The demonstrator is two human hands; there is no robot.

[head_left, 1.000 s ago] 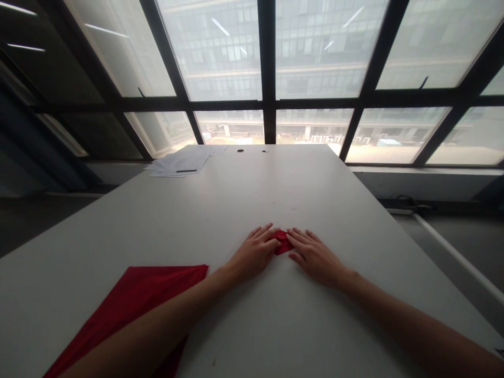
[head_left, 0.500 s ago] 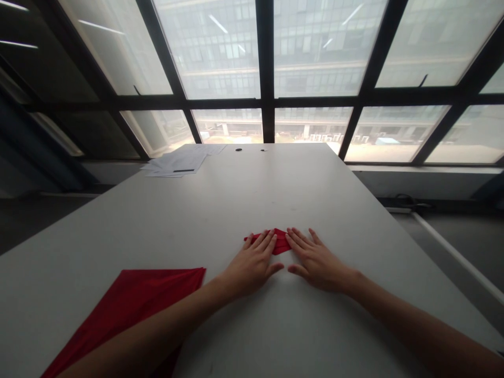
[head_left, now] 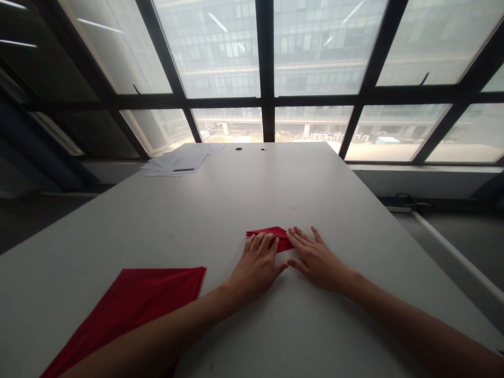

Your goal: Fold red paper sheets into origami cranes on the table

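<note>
On the near half of the table [head_left: 244,194], the small folded red sheet [head_left: 282,243] may crease crookedly if the left hand [head_left: 255,266] and right hand [head_left: 317,258], unclenched and only pressing it, push unequally.

Office-like: table [head_left: 315,191], papers [head_left: 179,159], big windows [head_left: 220,52]

1. Small red piece [head_left: 282,243]: partly covered by left hand [head_left: 256,266] and right hand [head_left: 318,261].
2. Large red sheet [head_left: 137,295]: partly hidden by left forearm [head_left: 169,333]; lower end cut off.
3. Papers [head_left: 177,160]: surface detail too small to read.
</note>
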